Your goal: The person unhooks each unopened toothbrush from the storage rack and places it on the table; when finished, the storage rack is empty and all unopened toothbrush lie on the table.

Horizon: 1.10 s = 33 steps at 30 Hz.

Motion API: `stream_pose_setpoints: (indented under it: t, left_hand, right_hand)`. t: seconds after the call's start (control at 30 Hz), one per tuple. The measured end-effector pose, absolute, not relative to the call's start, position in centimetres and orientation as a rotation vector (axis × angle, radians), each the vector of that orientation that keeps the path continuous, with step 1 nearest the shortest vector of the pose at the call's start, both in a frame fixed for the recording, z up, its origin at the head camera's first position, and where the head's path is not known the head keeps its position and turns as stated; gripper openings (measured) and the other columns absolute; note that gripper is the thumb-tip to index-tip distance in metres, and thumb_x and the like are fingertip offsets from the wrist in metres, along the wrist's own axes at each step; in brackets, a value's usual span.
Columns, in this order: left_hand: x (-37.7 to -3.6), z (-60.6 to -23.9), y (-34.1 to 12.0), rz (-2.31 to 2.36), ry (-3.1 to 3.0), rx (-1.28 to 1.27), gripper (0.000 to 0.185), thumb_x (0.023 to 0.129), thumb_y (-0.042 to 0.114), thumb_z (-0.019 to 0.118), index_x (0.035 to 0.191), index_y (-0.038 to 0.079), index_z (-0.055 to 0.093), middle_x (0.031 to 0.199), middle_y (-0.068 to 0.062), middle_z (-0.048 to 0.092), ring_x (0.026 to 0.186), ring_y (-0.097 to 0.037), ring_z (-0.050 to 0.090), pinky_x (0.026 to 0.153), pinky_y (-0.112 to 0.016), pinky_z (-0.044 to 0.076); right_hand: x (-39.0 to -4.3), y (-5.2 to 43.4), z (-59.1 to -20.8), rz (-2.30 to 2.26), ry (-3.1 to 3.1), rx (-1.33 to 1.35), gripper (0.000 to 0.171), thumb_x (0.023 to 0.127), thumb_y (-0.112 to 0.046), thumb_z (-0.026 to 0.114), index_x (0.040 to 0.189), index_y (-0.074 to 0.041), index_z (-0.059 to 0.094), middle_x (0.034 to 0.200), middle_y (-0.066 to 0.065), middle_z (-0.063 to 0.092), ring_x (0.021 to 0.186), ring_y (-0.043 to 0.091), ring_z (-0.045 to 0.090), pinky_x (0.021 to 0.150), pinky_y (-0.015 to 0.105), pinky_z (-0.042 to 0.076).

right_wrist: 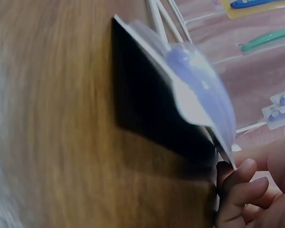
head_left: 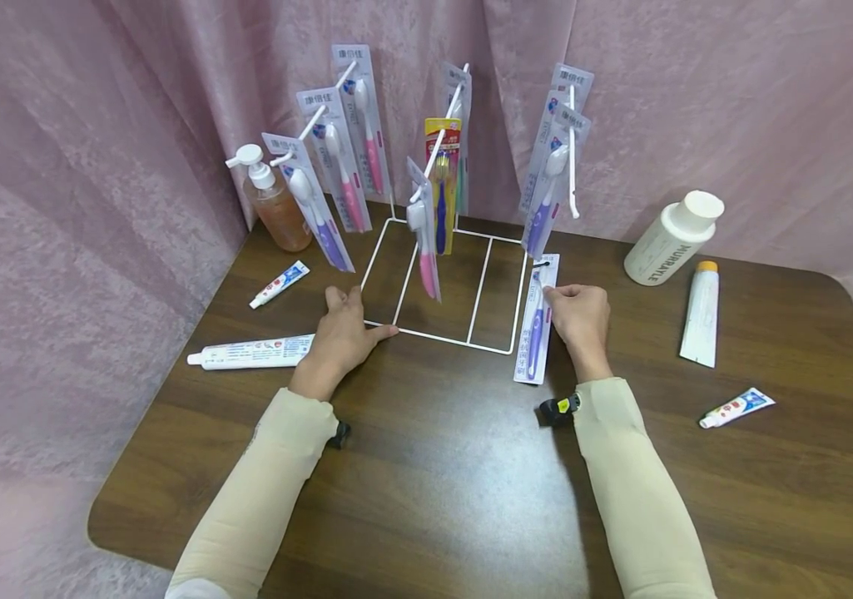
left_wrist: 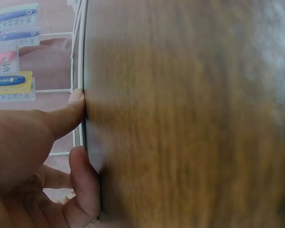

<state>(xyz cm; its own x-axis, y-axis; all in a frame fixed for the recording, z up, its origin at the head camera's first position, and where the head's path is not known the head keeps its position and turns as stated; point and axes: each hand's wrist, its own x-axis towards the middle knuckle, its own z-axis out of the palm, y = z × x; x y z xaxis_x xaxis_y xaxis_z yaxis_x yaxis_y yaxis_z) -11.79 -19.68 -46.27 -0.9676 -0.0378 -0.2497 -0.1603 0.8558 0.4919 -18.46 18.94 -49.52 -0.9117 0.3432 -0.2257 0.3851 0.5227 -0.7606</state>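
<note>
My right hand (head_left: 580,316) pinches the top edge of a toothbrush pack (head_left: 536,320), fingers curled on it; in the right wrist view that end is tilted up off the tabletop (head_left: 441,474). The pack lies just beside the right edge of the white wire rack (head_left: 441,337), its length running toward me. My left hand (head_left: 342,333) rests flat, fingers relaxed, thumb and forefinger touching the rack's front left corner.

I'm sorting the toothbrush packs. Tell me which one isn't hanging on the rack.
The purple toothbrush pack by the rack's right edge, pinched by the right hand; the others hang on pegs.
</note>
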Motion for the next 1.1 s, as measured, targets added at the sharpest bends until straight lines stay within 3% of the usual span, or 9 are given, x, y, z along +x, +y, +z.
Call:
stream_pose_setpoints:
  t: [0.5,0.77,0.9,1.1]
  left_hand:
    - [-10.6,-43.1,-18.6,0.75,2.775,-0.169,0.109,0.108,0.048,0.08,0.178,-0.01,0.021,0.154,-0.03,0.035,0.116,-0.058,0.072,0.112,-0.063,0.06]
    - [-10.7,-43.4,-18.7,0.751,2.783,-0.162,0.108,0.107,0.048,0.081,0.177,-0.011,0.024,0.151,-0.03,0.036,0.115,-0.059,0.072,0.11,-0.064,0.06]
    - [-11.2,-44.9,-19.2,0.76,2.8,-0.153,0.113,0.104,0.053,0.084,0.176,-0.01,0.026,0.149,-0.03,0.038,0.108,-0.057,0.073,0.105,-0.064,0.062]
    - [-11.0,-44.6,-19.1,0.755,2.802,-0.159,0.115,0.103,0.055,0.085,0.176,-0.011,0.026,0.149,-0.03,0.038,0.105,-0.056,0.074,0.104,-0.062,0.062]
  right_hand:
    - [-18.5,19.3,-49.7,-1.258,2.838,0.597,0.03,0.096,-0.039,0.08,0.096,-0.011,0.093,0.109,0.015,0.088,0.115,0.041,0.081,0.101,0.057,0.062]
    - [-18.6,19.4,-49.7,-1.243,2.827,0.607,0.033,0.098,-0.038,0.077,0.099,-0.009,0.092,0.114,0.018,0.087,0.113,0.042,0.08,0.1,0.058,0.062]
    - [-18.0,18.5,-46.9,-1.254,2.884,0.644,0.036,0.1,-0.038,0.071,0.102,-0.007,0.089,0.115,0.019,0.086,0.116,0.045,0.078,0.1,0.058,0.06]
    - [-15.7,15.6,-39.1,-1.465,2.98,0.593,0.036,0.107,-0.03,0.068,0.119,-0.001,0.086,0.115,0.021,0.085,0.112,0.042,0.076,0.1,0.056,0.055]
